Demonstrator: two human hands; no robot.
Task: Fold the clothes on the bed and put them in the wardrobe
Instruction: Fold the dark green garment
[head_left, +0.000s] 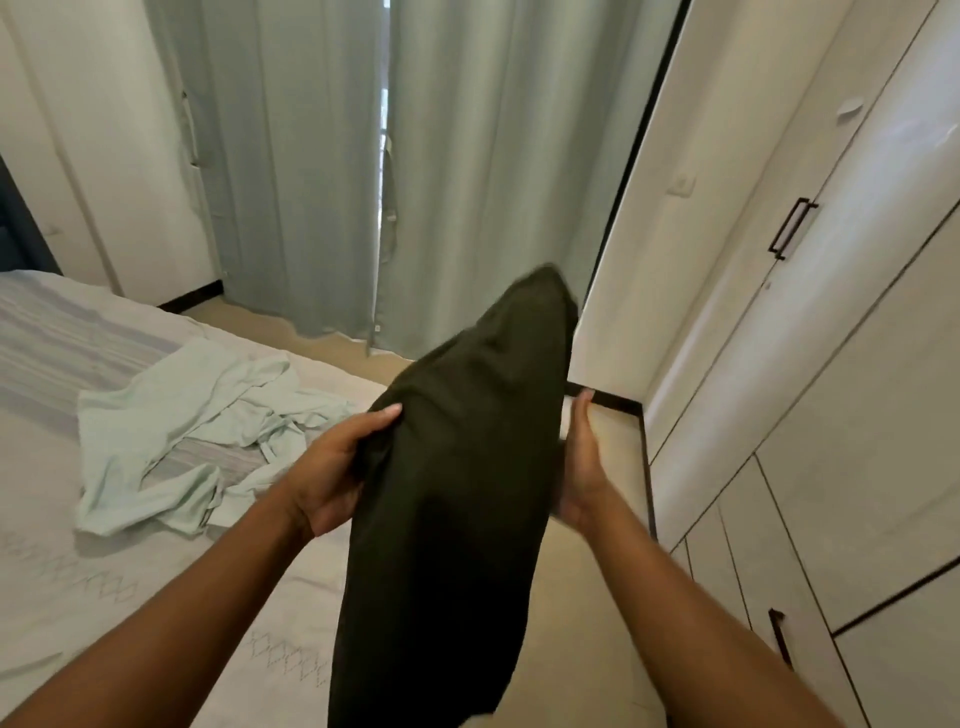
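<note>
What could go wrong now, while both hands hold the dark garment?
1. The wardrobe doors look closed; freeing the left hand or right hand for the handle may let the dark garment unfold.
2. Its lower end hangs loose and could slip apart.

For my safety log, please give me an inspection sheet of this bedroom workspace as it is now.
Surface: bed, pale patterned sheet.
Job's things: dark green garment held up in the air; light green garment crumpled on the bed; wardrobe doors closed.
Clutter: nothing seen.
Fingers: left hand grips the held garment's left edge; right hand lies against its right edge, fingers hidden.
Cables: nothing seen.
Surroundings: grey-green curtains, nearly drawn; beige floor.
</note>
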